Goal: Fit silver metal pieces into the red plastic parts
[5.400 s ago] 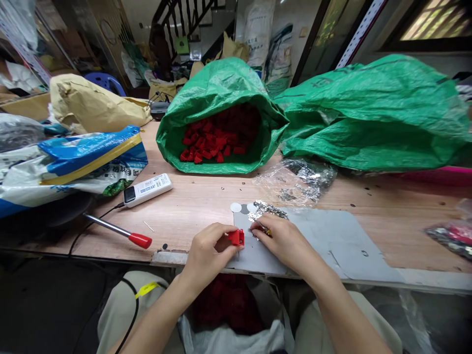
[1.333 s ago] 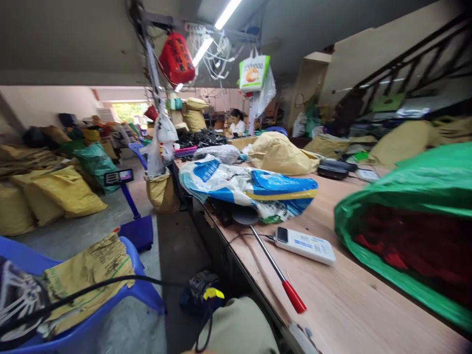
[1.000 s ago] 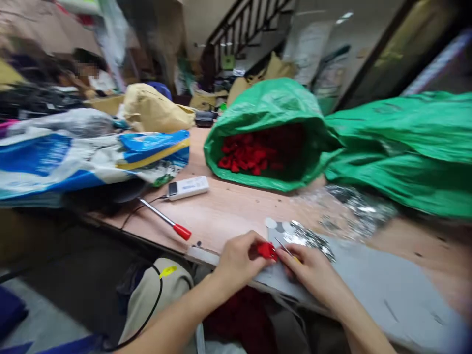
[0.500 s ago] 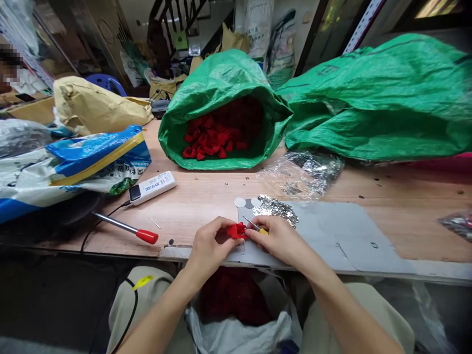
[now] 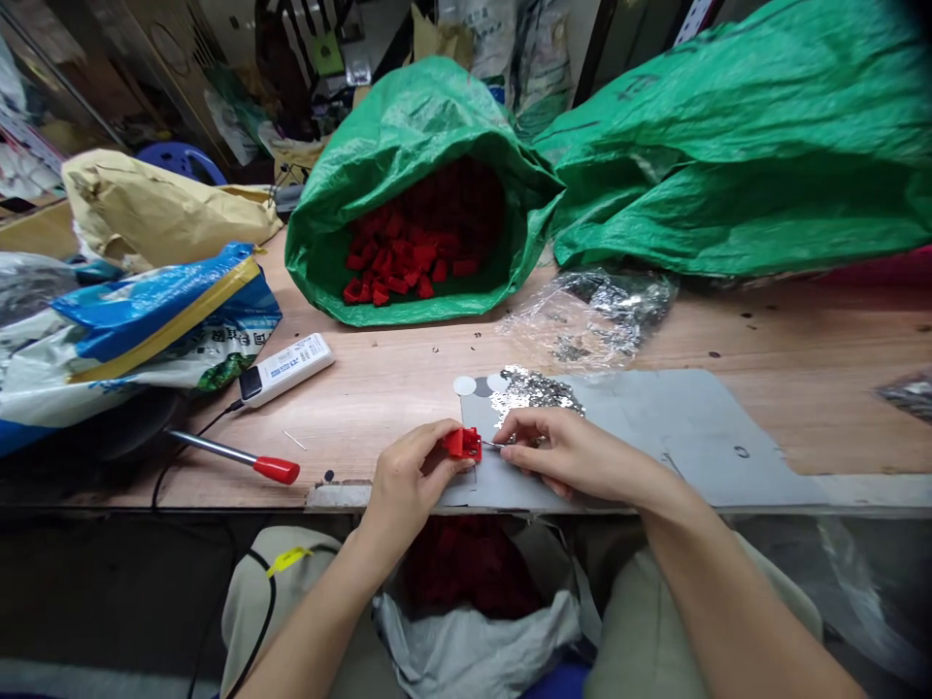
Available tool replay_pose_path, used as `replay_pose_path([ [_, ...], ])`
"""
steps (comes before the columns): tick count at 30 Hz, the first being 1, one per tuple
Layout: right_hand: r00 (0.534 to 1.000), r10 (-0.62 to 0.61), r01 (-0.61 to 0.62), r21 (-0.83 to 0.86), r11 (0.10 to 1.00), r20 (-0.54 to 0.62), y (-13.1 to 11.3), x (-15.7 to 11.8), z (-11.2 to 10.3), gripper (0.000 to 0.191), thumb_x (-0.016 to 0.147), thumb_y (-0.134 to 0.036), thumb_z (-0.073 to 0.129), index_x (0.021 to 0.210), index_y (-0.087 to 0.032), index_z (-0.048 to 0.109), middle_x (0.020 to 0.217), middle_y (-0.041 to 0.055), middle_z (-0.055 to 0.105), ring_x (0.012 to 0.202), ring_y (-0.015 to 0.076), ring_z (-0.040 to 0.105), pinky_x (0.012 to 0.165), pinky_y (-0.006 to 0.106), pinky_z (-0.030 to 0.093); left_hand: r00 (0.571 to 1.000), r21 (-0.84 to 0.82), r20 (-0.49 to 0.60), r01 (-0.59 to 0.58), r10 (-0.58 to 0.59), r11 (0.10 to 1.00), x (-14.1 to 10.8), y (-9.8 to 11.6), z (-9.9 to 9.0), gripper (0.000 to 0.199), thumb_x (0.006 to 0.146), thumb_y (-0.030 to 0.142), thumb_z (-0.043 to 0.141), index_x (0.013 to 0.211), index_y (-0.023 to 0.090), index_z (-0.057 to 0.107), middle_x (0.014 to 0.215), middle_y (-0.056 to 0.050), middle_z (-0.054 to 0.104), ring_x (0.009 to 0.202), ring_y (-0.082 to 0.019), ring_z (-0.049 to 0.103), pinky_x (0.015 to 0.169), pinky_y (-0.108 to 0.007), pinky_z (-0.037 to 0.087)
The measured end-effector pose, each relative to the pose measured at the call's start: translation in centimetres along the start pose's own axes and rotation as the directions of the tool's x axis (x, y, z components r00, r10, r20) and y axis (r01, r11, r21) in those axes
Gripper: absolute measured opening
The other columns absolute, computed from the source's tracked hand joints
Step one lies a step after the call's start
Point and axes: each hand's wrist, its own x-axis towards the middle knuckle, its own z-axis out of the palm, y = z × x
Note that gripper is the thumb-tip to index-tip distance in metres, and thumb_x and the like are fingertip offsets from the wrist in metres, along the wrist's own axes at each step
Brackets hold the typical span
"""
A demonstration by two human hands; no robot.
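Observation:
My left hand point(image 5: 412, 473) pinches a small red plastic part point(image 5: 463, 444) between thumb and fingers, just above the table's front edge. The part's hollow, slotted end faces right. From the right, the thin metal shaft of a small screwdriver point(image 5: 490, 444) points at that end; whether it touches cannot be told. My right hand point(image 5: 557, 449) is closed around the screwdriver, and its handle is hidden by the fingers. Right behind this hand lies a pile of small shiny metal pieces point(image 5: 537, 390) on a grey mat point(image 5: 641, 427).
A green sack point(image 5: 429, 107) of red parts lies open at the back, beside another green sack point(image 5: 728, 165). Clear plastic point(image 5: 589, 316) with metal pieces lies before them. Leftward are a white device point(image 5: 287, 369) and a red-tipped lever point(image 5: 273, 469). A bag point(image 5: 473, 646) sits between my knees.
My right hand has turned, so the screwdriver's shaft now points left at the red part instead of up and away. The yellow handle has gone out of sight. The view has shifted slightly.

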Motion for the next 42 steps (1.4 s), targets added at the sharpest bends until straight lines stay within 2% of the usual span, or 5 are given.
replay_pose_path([
  [11,0.991,-0.065,0.046,-0.160,0.986,-0.117,0.0,0.3,0.7,0.015,0.085,-0.031,0.059,0.088,-0.020,0.068,0.069,-0.0021,0.062,0.039,0.0099,0.049,0.042,0.024,0.036,0.999,0.063,0.036,-0.032,0.029,0.998,0.2,0.3,0.0,0.020,0.088,0.022,0.068,0.108,0.021,0.064,0.102,-0.003,0.072,0.092,-0.018,0.067,0.085,-0.026,0.051],
  [17,0.952,-0.227,0.141,-0.368,0.919,-0.203,-0.3,0.8,1.4,0.012,0.081,-0.023,0.060,0.071,-0.020,0.065,0.070,0.0009,0.065,0.067,0.0170,0.061,0.062,0.026,0.043,0.997,0.080,0.053,-0.056,0.052,0.995,0.4,0.5,-0.1,0.018,0.089,0.023,0.066,0.106,0.020,0.064,0.096,-0.003,0.071,0.086,-0.018,0.065,0.080,-0.026,0.050],
  [25,0.995,-0.069,0.063,-0.078,0.995,-0.075,0.1,0.6,0.7,0.015,0.084,-0.033,0.059,0.082,-0.020,0.065,0.058,-0.0047,0.056,0.038,0.0104,0.047,0.040,0.023,0.033,0.999,-0.011,0.039,0.024,-0.023,1.000,0.2,0.6,0.1,0.017,0.088,0.025,0.067,0.105,0.021,0.065,0.100,-0.002,0.070,0.090,-0.017,0.065,0.084,-0.025,0.051],
  [33,0.990,-0.063,0.041,-0.168,0.985,-0.127,-0.3,0.6,1.1,0.017,0.086,-0.035,0.058,0.083,-0.020,0.065,0.065,-0.0024,0.062,0.040,0.0109,0.050,0.043,0.025,0.036,0.999,0.029,0.044,-0.009,0.008,1.000,0.2,0.5,0.0,0.017,0.088,0.023,0.067,0.105,0.021,0.064,0.097,-0.002,0.070,0.088,-0.018,0.065,0.081,-0.024,0.050],
  [42,0.961,-0.137,0.029,-0.407,0.913,-0.239,-1.2,0.6,2.2,0.013,0.082,-0.021,0.056,0.072,-0.021,0.063,0.072,0.0016,0.066,0.068,0.0185,0.059,0.062,0.027,0.038,0.995,0.102,0.028,-0.097,0.094,0.990,0.3,0.3,0.0,0.021,0.088,0.020,0.068,0.110,0.021,0.065,0.104,-0.004,0.073,0.093,-0.018,0.068,0.085,-0.026,0.050],
])
